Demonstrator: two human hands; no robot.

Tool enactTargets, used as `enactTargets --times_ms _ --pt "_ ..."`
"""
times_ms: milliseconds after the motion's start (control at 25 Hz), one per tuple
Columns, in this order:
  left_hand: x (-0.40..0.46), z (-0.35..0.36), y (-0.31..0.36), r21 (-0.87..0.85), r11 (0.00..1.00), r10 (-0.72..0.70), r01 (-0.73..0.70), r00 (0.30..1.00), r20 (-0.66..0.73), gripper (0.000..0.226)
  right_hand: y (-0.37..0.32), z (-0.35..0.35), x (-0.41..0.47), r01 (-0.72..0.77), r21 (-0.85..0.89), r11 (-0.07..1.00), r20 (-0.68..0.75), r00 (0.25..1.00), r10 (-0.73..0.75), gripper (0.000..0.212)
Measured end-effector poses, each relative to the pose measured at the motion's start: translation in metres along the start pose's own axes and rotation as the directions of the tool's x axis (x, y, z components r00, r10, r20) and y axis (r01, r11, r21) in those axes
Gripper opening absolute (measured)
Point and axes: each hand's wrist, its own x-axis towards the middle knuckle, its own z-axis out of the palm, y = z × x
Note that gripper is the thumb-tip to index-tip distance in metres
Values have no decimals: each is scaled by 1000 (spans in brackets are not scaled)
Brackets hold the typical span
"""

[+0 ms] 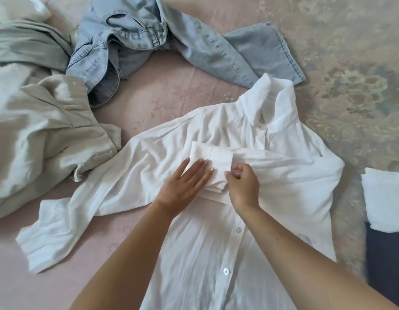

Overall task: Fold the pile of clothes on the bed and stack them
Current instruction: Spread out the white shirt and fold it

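Across the middle of the frame a white shirt [216, 220] lay face up on the bed [171, 90], its collar toward the upper right and its buttoned placket running down toward the bottom edge, so its long axis ran roughly away from the person. One sleeve [216, 161] had been brought in over the chest, its cuff lying just above both hands. The left hand [183, 186] rested flat on that cuff with its fingers straight, pressing it down. The right hand [242, 184], just beside it, had its fingers curled and seemed to pinch the fabric at the cuff's edge. The other sleeve [50, 233] trailed out toward the lower left of the frame, well apart from both hands and nearer the left one, so that hand looked the likelier to fetch it in across the body. Pale jeans [131, 41] sprawled unfolded across the top of the frame, and a beige garment [48, 135] lay heaped at the left. At the right edge sat a stack [386, 204] of folded pieces, a white one on a dark one, nearer the right hand.
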Motion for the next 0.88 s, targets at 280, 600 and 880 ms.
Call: enactTargets --times_ms 280,600,880 --pt "-47 -29 -26 -239 903 -369 357 929 -7 63 9 12 -5 554 -720 419 256 772 -581 56" --pt "-214 -26 -66 -89 719 -682 689 725 101 70 10 36 -12 668 -715 206 629 743 -229 64" --pt "-293 -22 -58 -182 372 -794 910 414 445 56 11 24 -19 594 -773 223 593 801 -78 65"
